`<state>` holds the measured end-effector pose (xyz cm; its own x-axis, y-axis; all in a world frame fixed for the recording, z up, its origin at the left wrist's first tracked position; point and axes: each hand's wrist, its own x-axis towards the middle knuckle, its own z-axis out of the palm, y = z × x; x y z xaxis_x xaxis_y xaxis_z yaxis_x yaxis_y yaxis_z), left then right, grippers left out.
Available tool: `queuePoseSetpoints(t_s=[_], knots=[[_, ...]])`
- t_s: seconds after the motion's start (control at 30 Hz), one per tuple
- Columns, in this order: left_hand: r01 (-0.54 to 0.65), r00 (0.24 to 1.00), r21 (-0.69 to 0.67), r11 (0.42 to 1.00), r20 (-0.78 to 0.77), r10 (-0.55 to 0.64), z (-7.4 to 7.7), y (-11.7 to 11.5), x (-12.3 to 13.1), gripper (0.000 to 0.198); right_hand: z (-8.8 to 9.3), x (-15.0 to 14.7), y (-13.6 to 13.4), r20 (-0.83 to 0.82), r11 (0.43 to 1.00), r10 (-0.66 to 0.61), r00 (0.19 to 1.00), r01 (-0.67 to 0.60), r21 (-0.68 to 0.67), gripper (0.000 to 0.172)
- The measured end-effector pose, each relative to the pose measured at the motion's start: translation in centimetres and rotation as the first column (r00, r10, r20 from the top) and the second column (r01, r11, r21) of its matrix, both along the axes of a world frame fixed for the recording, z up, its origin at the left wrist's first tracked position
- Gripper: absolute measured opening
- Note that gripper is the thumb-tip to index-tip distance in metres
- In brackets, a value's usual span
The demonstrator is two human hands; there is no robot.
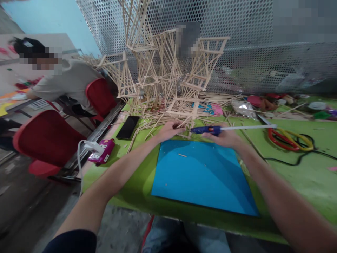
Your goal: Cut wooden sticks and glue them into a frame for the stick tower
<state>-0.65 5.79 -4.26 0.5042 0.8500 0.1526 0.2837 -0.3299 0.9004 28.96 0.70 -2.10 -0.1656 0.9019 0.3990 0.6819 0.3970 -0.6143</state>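
Right grip point(223, 135): clasping glue gun point(210, 130) | left grip point(173, 129): holding stick frame point(181, 114) (nozzle point(192, 130) between)

Bare, matt wood in the stick lattice point(147, 83); smooth plastic on the glue gun point(214, 130) and red chair point(48, 140) — glossy smartphone point(127, 127), matt, paper-like blue sheet point(197, 172), shiny, metallic-looking perforated panel point(247, 63).

The left forearm point(126, 172), bare beyond a dark sleeve point(72, 241), rises from the lower left of the frame toward the centre. There the left hand point(171, 129) has its fingers bent inward; how tightly they close is too small to tell. The right forearm point(271, 179), also bare, slants in from the lower right to the right hand point(228, 136), right of centre, curled in a grip. The hands are near each other, not touching, at similar height.
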Motion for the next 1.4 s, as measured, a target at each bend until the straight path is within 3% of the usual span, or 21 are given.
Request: queuePoseSetpoints(t_s=[0.1, 0.2, 0.27, 0.33, 0.4, 0.47, 0.57, 0.67, 0.73, 0.83, 1.07, 1.23, 1.4], knots=[[0.006, 1.0, -0.045, 0.999, 0.012, -0.005, -0.1, 0.0, 0.1, 0.041, 1.0, 1.7, 0.3, -0.131, 0.964, -0.247, 0.96, 0.258, 0.071, 0.055], [0.02, 0.999, -0.078, 0.997, 0.045, -0.017, 0.0, -0.2, 0.1, 0.042, 1.9, 3.8, 0.9, -0.164, 0.788, -0.574, 0.802, 0.596, 0.156, 0.053], [0.028, 0.997, -0.107, 0.994, 0.068, -0.021, 0.0, -0.2, 0.2, 0.042, 2.1, 5.4, 1.4, -0.084, 0.755, -0.633, 0.769, 0.638, 0.149, 0.047], [0.02, 0.998, -0.121, 0.993, 0.062, -0.012, 0.0, -0.3, 0.2, 0.041, 1.8, 6.7, 1.7, 0.092, 0.77, -0.637, 0.766, 0.637, 0.023, 0.057], [0.011, 0.999, -0.11, 0.994, 0.033, -0.007, 0.0, -0.2, 0.1, 0.04, 1.4, 7.5, 1.9, 0.227, 0.743, -0.63, 0.742, 0.662, -0.1, 0.067], [0.013, 1.0, -0.092, 0.996, 0.016, -0.012, 0.0, -0.2, 0.1, 0.04, 1.2, 7.5, 1.9, 0.276, 0.718, -0.641, 0.716, 0.687, -0.111, 0.068], [0.034, 0.999, -0.079, 0.996, 0.019, -0.033, 0.3, -0.2, 0.0, 0.04, 1.6, 6.1, 1.5, 0.183, 0.767, -0.641, 0.745, 0.634, 0.104, 0.062], [0.051, 0.999, -0.062, 0.997, 0.006, -0.051, 0.6, -0.4, 0.0, 0.038, 2.2, 3.3, 0.8, -0.002, 0.853, -0.444, 0.896, 0.424, 0.304, 0.039], [0.053, 0.999, -0.062, 0.997, 0.008, -0.052, 0.6, -0.4, 0.1, 0.036, 2.4, 0.9, 0.3, -0.102, 0.926, -0.267, 0.958, 0.284, 0.249, 0.023], [0.044, 0.999, -0.072, 0.996, 0.021, -0.043, 0.2, -0.2, 0.2, 0.034, 2.3, -2.4, -0.3, -0.139, 0.981, -0.074, 0.988, 0.097, 0.169, 0.02], [0.089, 0.994, -0.048, 0.995, 0.063, -0.086, -0.4, 0.3, 0.3, 0.028, 2.1, -5.6, 0.4, -0.157, 0.998, -0.047, 0.986, 0.053, 0.035, 0.025], [0.141, 0.984, -0.033, 0.989, 0.112, -0.137, -0.3, 0.3, 0.5, 0.031, 2.5, -6.4, 1.2, -0.187, 0.997, -0.054, 0.981, 0.064, 0.047, 0.022], [0.068, 0.997, 0.052, 0.996, 0.04, -0.07, -0.4, 0.3, 0.4, 0.04, 2.2, -6.8, 1.2, -0.148, 0.993, -0.079, 0.986, 0.09, 0.074, 0.028]])
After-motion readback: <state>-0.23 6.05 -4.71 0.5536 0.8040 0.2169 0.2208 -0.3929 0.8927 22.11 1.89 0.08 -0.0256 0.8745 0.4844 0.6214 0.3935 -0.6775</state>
